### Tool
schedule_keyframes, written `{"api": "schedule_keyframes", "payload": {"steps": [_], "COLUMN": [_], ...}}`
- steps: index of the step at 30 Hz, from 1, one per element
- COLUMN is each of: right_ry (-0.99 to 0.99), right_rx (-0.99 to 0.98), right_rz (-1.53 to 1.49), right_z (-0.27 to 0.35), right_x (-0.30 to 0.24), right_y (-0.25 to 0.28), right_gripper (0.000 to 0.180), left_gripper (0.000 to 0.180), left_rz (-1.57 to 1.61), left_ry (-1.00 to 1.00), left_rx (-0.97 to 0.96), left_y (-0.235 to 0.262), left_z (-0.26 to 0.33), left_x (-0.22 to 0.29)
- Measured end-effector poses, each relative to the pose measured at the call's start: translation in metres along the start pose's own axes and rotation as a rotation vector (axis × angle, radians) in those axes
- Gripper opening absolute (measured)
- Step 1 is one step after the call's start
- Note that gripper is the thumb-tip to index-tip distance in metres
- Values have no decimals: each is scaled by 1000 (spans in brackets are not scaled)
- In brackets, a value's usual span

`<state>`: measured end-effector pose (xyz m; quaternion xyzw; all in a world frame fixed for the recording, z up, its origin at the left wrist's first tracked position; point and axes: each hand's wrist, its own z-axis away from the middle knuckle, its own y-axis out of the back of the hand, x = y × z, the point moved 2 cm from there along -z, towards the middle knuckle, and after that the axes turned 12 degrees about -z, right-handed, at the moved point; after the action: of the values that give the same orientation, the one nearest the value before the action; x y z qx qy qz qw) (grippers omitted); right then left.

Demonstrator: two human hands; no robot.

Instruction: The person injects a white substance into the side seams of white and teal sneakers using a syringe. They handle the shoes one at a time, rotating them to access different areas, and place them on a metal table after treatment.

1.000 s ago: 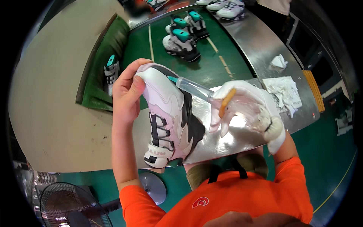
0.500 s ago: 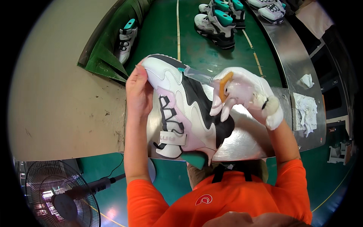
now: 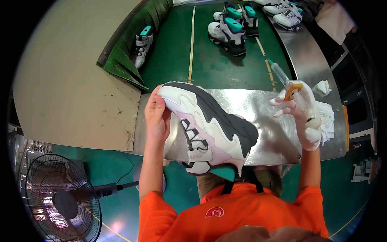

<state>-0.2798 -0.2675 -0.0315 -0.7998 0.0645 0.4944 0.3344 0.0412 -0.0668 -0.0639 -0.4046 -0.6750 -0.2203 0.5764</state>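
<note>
My left hand [image 3: 156, 113] is closed around the toe of a sneaker [image 3: 209, 117], white, pale purple and beige with a thick black sole. The shoe lies on its side in the air, its sole turned to the right and away, its strap and laces facing left. A green shoe last [image 3: 223, 172] shows in its opening near my body. In a white glove, my right hand [image 3: 300, 107] holds a syringe-like dispenser [image 3: 281, 75] with a clear barrel, a green tip and an orange finger grip. The dispenser points up and left, apart from the shoe.
Below the shoe is a metal work surface [image 3: 266, 117]. Beyond it runs a green conveyor belt [image 3: 171, 66] carrying several sneakers [image 3: 229, 34] with green lasts. One sneaker [image 3: 142, 47] leans near the green flap at left. White paper wipes [image 3: 325, 121] lie at right; a fan [image 3: 64, 201] stands lower left.
My right hand has drawn the dispenser away from the shoe's sole edge, to the right. My left hand has lowered the shoe's toe and shifted it slightly right, showing more of the sole edge.
</note>
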Motion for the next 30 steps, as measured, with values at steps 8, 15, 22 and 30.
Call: {"api": "schedule_keyframes", "payload": {"steps": [8,15,22,30], "right_ry": [148,143,59,-144], "right_rx": [490,283,-121,-18], "right_rz": [614,272,68,92], "right_z": [90,57,-80,-61], "right_x": [-39,-14,45,25], "right_y": [37,5,-109,-96], "right_gripper": [89,104,91,90], "left_gripper": [48,49,46,46], "left_rz": [96,90,98,70], "left_ry": [-55,-2,31,24], "left_rx": [-23,9,0,14], "left_y": [-24,-33,-36,-33], "left_z": [-23,-32,-35,-33], "left_x": [-15,-23,-25,-23]}}
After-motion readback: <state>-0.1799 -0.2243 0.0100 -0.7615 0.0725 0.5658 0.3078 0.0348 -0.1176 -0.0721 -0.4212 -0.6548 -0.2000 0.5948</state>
